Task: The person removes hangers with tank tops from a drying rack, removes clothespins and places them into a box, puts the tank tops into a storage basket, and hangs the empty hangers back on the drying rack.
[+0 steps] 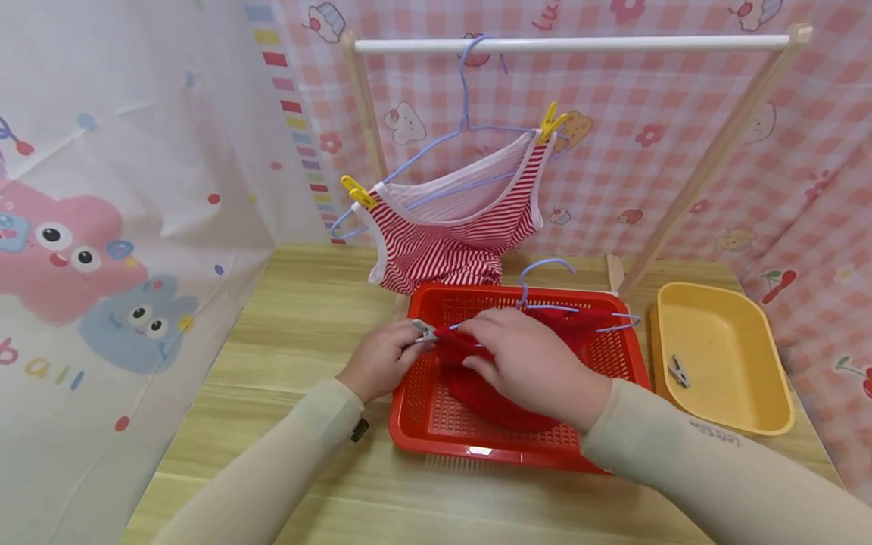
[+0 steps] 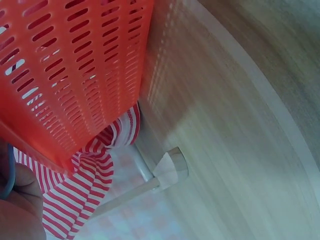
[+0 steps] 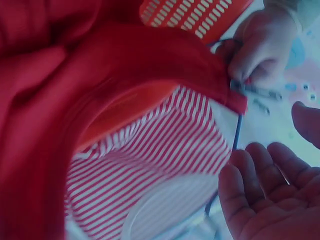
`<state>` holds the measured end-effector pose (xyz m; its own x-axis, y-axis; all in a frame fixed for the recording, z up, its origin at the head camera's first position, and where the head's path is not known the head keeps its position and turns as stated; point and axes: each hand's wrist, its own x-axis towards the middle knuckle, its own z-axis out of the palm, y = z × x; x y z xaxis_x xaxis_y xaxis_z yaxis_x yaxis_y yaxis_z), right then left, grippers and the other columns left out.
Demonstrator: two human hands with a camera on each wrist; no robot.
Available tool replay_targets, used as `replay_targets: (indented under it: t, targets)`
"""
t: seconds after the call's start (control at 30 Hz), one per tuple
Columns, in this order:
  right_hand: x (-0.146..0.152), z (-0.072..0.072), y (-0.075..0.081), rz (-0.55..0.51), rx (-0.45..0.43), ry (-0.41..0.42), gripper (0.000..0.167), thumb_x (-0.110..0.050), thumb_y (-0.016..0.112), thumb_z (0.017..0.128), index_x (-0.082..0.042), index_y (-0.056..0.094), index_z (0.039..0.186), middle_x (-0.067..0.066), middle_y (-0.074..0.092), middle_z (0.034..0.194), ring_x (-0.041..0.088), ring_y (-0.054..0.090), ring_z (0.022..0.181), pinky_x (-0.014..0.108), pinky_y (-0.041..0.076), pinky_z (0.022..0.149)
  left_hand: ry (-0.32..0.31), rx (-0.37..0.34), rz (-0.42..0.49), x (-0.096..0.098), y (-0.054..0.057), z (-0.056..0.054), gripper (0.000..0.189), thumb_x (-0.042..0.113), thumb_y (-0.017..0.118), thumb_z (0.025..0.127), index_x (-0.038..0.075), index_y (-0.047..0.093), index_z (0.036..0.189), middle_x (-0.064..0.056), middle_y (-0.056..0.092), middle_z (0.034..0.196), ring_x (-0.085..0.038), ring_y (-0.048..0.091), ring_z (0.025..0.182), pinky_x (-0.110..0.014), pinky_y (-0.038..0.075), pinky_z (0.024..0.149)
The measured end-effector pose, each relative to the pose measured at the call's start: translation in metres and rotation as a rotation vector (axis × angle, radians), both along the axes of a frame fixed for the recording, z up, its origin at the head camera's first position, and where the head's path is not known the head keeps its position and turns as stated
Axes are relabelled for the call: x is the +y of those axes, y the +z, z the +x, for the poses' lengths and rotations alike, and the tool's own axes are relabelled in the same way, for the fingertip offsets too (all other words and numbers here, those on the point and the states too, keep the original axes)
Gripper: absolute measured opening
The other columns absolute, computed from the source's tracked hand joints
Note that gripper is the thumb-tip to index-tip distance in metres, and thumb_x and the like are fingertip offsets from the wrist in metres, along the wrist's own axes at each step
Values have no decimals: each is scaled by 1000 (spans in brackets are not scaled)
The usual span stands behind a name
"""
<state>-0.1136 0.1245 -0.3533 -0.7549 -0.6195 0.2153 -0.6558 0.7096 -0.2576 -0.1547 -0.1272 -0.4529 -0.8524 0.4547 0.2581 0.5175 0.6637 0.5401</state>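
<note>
My left hand (image 1: 381, 359) pinches a grey clothespin (image 1: 424, 331) at the shoulder of a red garment (image 3: 115, 65). That shoulder lies over the left end of a blue hanger (image 1: 548, 263), held above a red basket (image 1: 402, 424). Over the garment's middle reaches my right hand (image 1: 527, 363); in the right wrist view its fingers (image 3: 255, 170) are loosely extended beside the hanger wire, with nothing gripped. Most of the garment hangs down into the basket, partly hidden by the right hand. At the left wrist view's edge, only part of the left hand (image 2: 22, 210) shows.
Behind the basket, a red-striped tank top (image 1: 443, 242) hangs by yellow clothespins (image 1: 357, 192) and a blue hanger from a white rail (image 1: 579, 45). A yellow tray (image 1: 736, 356) on the right holds a grey clothespin (image 1: 678, 372). A small black object (image 1: 359, 430) lies left of the basket.
</note>
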Motion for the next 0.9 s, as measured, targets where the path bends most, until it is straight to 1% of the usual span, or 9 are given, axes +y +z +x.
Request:
replay_targets:
  t: [0.13,0.27,0.37,0.47,0.57,0.67,0.8,0.9]
  targets:
    - [-22,-7,-4,34,36,20,51,-29,82,92,-7,67,136,9,71,130,28,65,120,42,53,109,1,-8,3,0,0,0,12,16,69,102,12,78,109,-3,77,117,-22,73,113,-43,58,102]
    - [-39,-13,-7,75,89,39,53,-28,80,94,-6,65,140,9,71,131,27,64,119,40,50,107,0,1,5,0,0,-1,15,15,69,102,12,78,113,-5,77,121,-23,72,116,-44,57,105]
    - [-47,-16,-9,80,122,54,50,-26,77,96,-5,64,140,9,71,129,27,64,116,39,50,104,-1,10,9,0,-1,-1,12,15,68,103,11,77,109,-4,77,118,-24,73,113,-44,58,104]
    - [-52,-20,-13,78,135,47,46,-26,76,97,-7,66,138,7,72,126,27,64,113,39,51,100,-3,21,14,0,-1,-1,10,13,67,103,10,76,106,-5,77,114,-24,73,110,-45,58,102]
    - [-54,-23,-16,75,126,31,38,-28,75,98,-10,69,131,4,74,120,25,64,106,39,51,93,-8,32,19,0,-1,-1,11,11,68,101,9,77,107,-5,77,113,-23,73,109,-44,58,102]
    - [-56,-25,-18,74,106,20,34,-29,74,99,-12,70,127,3,76,115,25,64,102,40,51,90,-15,38,22,0,-2,-2,12,12,69,101,8,77,108,-6,77,113,-23,73,110,-42,58,102]
    - [-59,-26,-18,69,60,21,33,-26,73,99,-12,69,129,3,76,115,25,64,103,41,51,92,-8,31,18,0,-2,-1,12,12,71,100,7,77,109,-7,76,114,-25,73,109,-44,58,101]
    - [-61,-25,-18,63,29,21,30,-24,72,99,-13,70,127,2,76,114,25,64,104,40,51,93,10,25,2,0,-2,1,14,11,72,99,6,77,110,-8,76,115,-26,72,108,-46,58,102]
